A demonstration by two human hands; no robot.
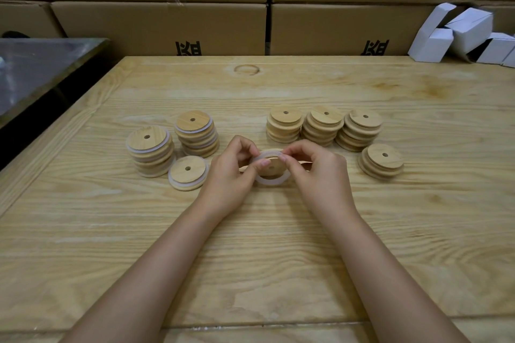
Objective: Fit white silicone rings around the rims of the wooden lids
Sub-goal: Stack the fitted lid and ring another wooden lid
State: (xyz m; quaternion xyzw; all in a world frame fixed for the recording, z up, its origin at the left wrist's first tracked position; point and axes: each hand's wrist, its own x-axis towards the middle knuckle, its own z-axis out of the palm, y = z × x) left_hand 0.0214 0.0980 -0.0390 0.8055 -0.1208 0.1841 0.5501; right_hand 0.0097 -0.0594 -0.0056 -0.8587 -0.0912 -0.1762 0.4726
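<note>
A person's two hands worked over a pale wooden tabletop (278, 245), both grasping one wooden lid (276, 170) held just above the surface at the centre of the scene. The left hand (231, 175) and the right hand (317, 172) pinched the lid's upper edge between thumbs and curled fingers, pressing a white silicone ring (271, 182) against it. The ring's upper arc lay along the rim under the fingertips, while its lower arc hung loose below the lid.

To the left of the hands stood two stacks of lids already wearing white rings, one nearer the tabletop's left side (149, 153) and one farther back (196, 133). A ringed lid (188, 172) lay flat just in front of them, close to the left hand.

To the right, three stacks of bare lids stood in a row, side by side (284, 124) (323, 125) (361, 129), with a shorter bare stack (381, 160) nearer, beside the right hand.

Brown cardboard cartons (158, 25) walled off the back of the tabletop. Small white boxes (457, 33) were heaped at the far right, and a surface under clear plastic (36, 69) stood at the left.
</note>
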